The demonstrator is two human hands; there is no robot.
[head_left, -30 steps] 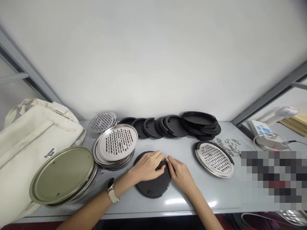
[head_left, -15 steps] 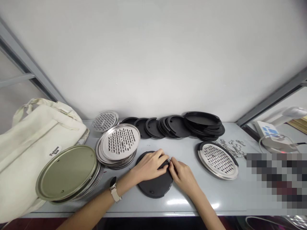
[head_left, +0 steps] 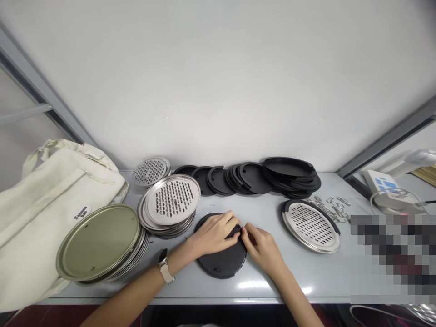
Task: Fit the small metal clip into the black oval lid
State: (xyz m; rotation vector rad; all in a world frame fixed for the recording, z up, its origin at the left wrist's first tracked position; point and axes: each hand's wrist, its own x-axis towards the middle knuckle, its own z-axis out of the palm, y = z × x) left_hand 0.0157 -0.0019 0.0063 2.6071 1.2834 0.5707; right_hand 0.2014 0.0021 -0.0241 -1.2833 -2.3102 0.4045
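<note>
From my station I see a cream bag (head_left: 44, 227) at the desk's (head_left: 289, 284) left end, a pale wall (head_left: 218, 81) behind, and a white device (head_left: 379, 182) far right.

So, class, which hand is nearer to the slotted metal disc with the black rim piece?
Right. The right hand is left of the slotted metal disc, at the edge of the black disc; the left hand is farther left, over the black disc.

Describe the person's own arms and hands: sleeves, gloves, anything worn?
No sleeves show on the left forearm or right forearm. The left hand and right hand are ungloved. The left wrist has a watch with a dark face and pale cream strap; nothing visible on the right wrist.
</note>
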